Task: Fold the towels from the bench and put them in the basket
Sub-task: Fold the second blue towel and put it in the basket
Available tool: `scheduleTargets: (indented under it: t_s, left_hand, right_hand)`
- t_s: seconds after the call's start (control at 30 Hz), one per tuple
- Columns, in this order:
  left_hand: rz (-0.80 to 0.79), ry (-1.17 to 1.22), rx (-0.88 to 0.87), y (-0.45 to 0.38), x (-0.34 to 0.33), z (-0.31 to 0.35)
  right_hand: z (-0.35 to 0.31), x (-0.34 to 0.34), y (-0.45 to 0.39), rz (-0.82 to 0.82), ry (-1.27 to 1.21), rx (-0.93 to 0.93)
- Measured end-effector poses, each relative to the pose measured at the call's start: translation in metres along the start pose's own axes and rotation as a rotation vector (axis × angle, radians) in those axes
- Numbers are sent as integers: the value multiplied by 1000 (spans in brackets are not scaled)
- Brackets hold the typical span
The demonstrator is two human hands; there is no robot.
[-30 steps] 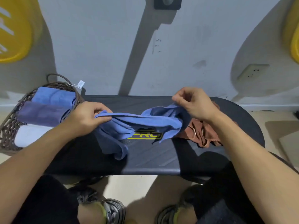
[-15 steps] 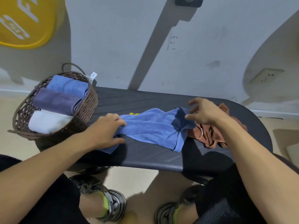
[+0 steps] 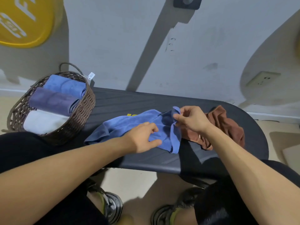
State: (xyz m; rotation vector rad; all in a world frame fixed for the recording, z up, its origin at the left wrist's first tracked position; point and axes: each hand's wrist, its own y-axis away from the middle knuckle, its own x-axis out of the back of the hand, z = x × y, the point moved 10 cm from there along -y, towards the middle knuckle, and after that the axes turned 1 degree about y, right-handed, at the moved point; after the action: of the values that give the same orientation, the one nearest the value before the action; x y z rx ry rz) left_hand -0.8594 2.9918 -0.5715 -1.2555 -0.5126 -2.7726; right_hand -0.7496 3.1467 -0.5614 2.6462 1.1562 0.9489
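A blue towel point(image 3: 129, 125) lies crumpled across the middle of the dark bench point(image 3: 162, 101), spread in loose folds with its left end drooping toward the near edge and its right edge turned up. The right hand point(image 3: 193, 119) pinches that raised right edge between thumb and curled fingers, lifting a small flap clear of the bench. The left hand point(image 3: 144, 137) rests on the towel's near part, fingers bent and thumb extended over the cloth; whether it grips the fabric or only presses it down cannot be told.

Just right of the blue towel, touching it, a brown towel point(image 3: 227, 125) sits bunched in a heap on the bench, partly hidden behind the right wrist. At the bench's left end stands a woven brown basket point(image 3: 81, 111) with a loop handle and a small white tag. Inside it three folded towels lie side by side: a blue one point(image 3: 65, 86) farthest, a purple one point(image 3: 52, 100) in the middle, a white one point(image 3: 43, 121) nearest. A yellow disc point(image 3: 24, 21) hangs against the grey wall above the basket.
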Motion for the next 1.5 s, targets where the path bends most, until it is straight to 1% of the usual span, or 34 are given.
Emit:
scheduleTargets:
  t_s: [0.03,0.07,0.13,0.2,0.27,0.37,0.4,0.47,0.5,0.53,0.57,0.63,0.7,0.73,0.77,0.87,0.93,0.97,1.03,1.1,1.17,1.2,1.27,1.33,1.37,1.43,1.5]
  left_hand:
    - [24,140,52,-3,1,6]
    - [53,284,88,-5,2,13]
    - [136,550,110,-9,11,26]
    - [215,717,111,-13,24,33]
    - [240,788,93,-16,38,39]
    - [177,844,62,-19,47,44]
    - [149,851,52,-19,48,45]
    - [125,767,40,-18,51,46]
    - [108,703,27,-18,53,47]
    - [84,660,4,-18,54,50]
    - [56,652,-24,-17,55,53]
    - [-16,700,-57,-12,57,60]
    - [-75,771,-53,-10,58,60]
    - [-106,809,-37,-9,59,58]
    - [-140,826,-26,-9,62,55]
    - [-308,701,-81,-4,70,55]
    - [-406,647,-114,0,73,56]
    - [-399,580,-114,-2,76,51]
    - [-343,302,-93,-9,78,35]
    - [-372,72,-47,-12,71,18]
    - [-432,-15,25,-11,64,0]
    - [-446,-35,48,-11,64,-7]
    - [-411,-58,75,-14,69,-18]
    - [-312,-99,108,-22,79,-31]
    - [-251,-146,138,-25,86,-40]
    - [-155,-246,230,-26,93,-60]
    - [-126,-363,329,-21,90,-78]
  right_hand:
    - [-12,-5,5,-27,-229,20]
    - [-23,-7,11,-46,-385,42]
    - [-38,-12,23,-86,-553,60]
    - [-44,-17,30,-118,-680,32]
    - [-47,-16,32,-114,-752,15]
    - [-55,-9,34,-96,-761,28]
    - [-58,-3,34,-52,-720,53]
    - [-64,13,37,74,-625,128]
    - [-67,19,38,108,-588,167]
    - [-71,23,39,96,-547,210]
    - [-76,22,40,32,-493,244]
    - [-84,5,44,-194,-411,285]
    - [-83,-15,51,-391,-436,246]
    - [-81,-23,53,-433,-458,220]
    - [-79,-28,53,-431,-453,203]
    - [-74,-30,49,-352,-404,188]
    - [-73,-28,45,-322,-520,154]
    - [-72,-27,43,-304,-598,133]
    - [-71,-24,40,-281,-701,110]
    - [-72,-22,38,-287,-759,101]
    - [-69,-16,34,-264,-785,92]
    - [-64,-11,31,-220,-768,91]
    - [-52,3,24,-79,-673,92]
    - [-39,10,20,37,-567,88]
    - [-34,9,19,63,-482,89]
    - [-26,-7,15,22,-185,83]
    - [-12,-31,12,-45,135,53]
